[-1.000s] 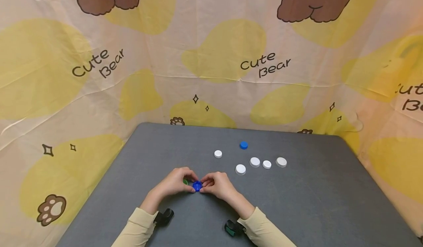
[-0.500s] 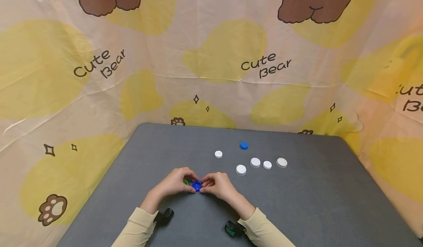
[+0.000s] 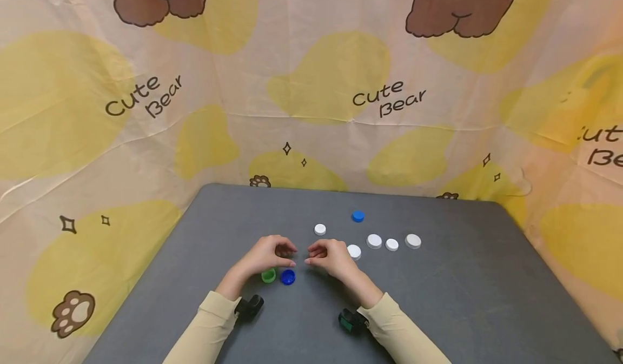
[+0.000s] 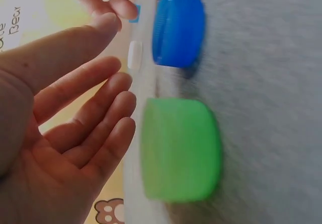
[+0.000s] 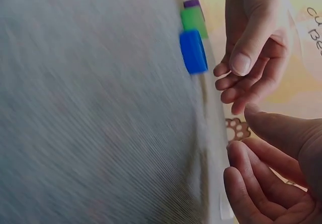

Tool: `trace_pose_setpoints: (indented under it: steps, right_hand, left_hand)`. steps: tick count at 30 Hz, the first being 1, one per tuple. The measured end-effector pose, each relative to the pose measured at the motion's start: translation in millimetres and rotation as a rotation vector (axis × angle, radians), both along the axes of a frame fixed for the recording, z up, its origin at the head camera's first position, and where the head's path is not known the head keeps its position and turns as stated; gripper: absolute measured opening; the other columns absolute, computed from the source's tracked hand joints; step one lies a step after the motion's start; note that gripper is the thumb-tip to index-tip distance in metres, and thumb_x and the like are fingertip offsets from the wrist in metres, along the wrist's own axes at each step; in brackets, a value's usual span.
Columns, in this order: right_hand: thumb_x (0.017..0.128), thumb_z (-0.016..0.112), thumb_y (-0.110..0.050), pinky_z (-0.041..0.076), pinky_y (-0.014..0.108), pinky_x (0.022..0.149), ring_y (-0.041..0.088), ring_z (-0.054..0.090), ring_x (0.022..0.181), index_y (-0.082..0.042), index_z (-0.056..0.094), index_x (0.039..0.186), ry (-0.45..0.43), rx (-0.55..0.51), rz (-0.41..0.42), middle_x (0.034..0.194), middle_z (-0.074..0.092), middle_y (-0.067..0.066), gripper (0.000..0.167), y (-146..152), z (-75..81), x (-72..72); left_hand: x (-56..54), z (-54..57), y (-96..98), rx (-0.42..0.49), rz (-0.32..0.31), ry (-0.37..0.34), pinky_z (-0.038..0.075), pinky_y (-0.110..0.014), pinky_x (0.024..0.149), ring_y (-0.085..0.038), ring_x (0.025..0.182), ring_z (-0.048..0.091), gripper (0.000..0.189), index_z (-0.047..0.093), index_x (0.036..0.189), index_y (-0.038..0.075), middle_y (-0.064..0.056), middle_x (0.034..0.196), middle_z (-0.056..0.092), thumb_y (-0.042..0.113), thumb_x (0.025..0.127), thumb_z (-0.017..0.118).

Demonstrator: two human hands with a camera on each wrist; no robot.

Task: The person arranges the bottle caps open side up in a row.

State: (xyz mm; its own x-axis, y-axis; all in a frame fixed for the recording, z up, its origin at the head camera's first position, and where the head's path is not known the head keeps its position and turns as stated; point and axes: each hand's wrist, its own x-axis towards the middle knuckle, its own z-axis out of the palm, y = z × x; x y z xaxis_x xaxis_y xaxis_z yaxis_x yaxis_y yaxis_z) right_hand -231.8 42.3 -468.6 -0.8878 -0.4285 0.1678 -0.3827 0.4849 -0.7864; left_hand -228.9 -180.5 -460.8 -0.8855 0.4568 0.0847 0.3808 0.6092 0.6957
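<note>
A dark blue bottle cap (image 3: 287, 277) lies on the grey table with its hollow side up. Just left of it sits a green bottle cap (image 3: 269, 276), also hollow side up. My left hand (image 3: 265, 255) hovers past both caps, fingers loosely bent with a gap to the thumb. Facing it from the right, my right hand (image 3: 335, 259) holds nothing either, its fingers relaxed. In the left wrist view the blue cap (image 4: 178, 28) and green cap (image 4: 181, 151) stand apart from the fingers. Behind the green one, the right wrist view shows a purple piece (image 5: 191, 3), hidden in the head view.
Several white caps (image 3: 374, 241) are spread over the table's right half, one (image 3: 353, 252) partly behind my right hand. A lighter blue cap (image 3: 358, 216) lies farther back. Beyond the table's far edge (image 3: 340, 192) hangs a bear-print cloth (image 3: 311, 83).
Both hands have let go of the dark blue cap and moved up and away from the body, parting slightly. The blue and green caps are now uncovered on the table.
</note>
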Motion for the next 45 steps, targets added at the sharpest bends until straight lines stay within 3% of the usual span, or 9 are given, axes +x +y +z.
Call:
trace_pose_setpoints:
  steps: [14, 20, 31, 37, 45]
  right_hand:
    - [0.074, 0.081, -0.017, 0.054, 0.025, 0.064, 0.016, 0.069, 0.074, 0.000, 0.071, 0.096, 0.052, 0.036, -0.108, 0.085, 0.072, 0.009, 0.029, 15, 11.5, -39.5]
    - [0.075, 0.081, -0.014, 0.055, 0.028, 0.065, 0.018, 0.069, 0.076, -0.001, 0.071, 0.096, 0.027, 0.042, -0.169, 0.085, 0.072, 0.010, 0.027, 19, 12.3, -53.4]
    - [0.077, 0.079, -0.019, 0.055, 0.029, 0.067, 0.018, 0.070, 0.080, -0.003, 0.071, 0.099, -0.013, 0.091, -0.217, 0.087, 0.073, 0.008, 0.029, 23, 10.5, -67.4]
    - [0.075, 0.081, -0.018, 0.055, 0.030, 0.069, 0.018, 0.069, 0.080, -0.003, 0.071, 0.098, -0.012, 0.109, -0.241, 0.087, 0.072, 0.008, 0.029, 24, 4.5, -76.1]
    - [0.073, 0.082, -0.015, 0.054, 0.030, 0.068, 0.018, 0.067, 0.078, -0.002, 0.071, 0.097, -0.022, 0.127, -0.226, 0.086, 0.072, 0.010, 0.029, 21, -5.3, -82.4]
  left_hand:
    - [-39.4, 12.2, 17.6, 0.042, 0.046, -0.026, 0.053, -0.032, 0.077, -0.015, 0.084, 0.065, 0.032, 0.070, 0.103, 0.004, -0.012, 0.098, 0.070, 0.018, 0.076, 0.080]
    - [-55.3, 15.0, 25.4, 0.030, 0.069, -0.059, 0.052, -0.030, 0.078, -0.013, 0.084, 0.063, 0.033, 0.070, 0.104, 0.004, -0.012, 0.100, 0.070, 0.018, 0.076, 0.080]
    - [-79.8, 9.9, 39.6, 0.076, 0.123, -0.084, 0.052, -0.032, 0.077, -0.014, 0.082, 0.064, 0.034, 0.069, 0.104, 0.003, -0.008, 0.094, 0.070, 0.018, 0.076, 0.081]
    - [-88.5, 3.7, 47.2, 0.096, 0.117, -0.085, 0.052, -0.030, 0.072, -0.013, 0.078, 0.064, 0.034, 0.070, 0.101, 0.003, -0.005, 0.089, 0.069, 0.020, 0.074, 0.082]
    - [-93.8, -2.6, 55.9, 0.093, 0.168, -0.174, 0.051, -0.028, 0.074, -0.013, 0.080, 0.065, 0.026, 0.071, 0.100, 0.004, -0.007, 0.092, 0.071, 0.010, 0.076, 0.079]
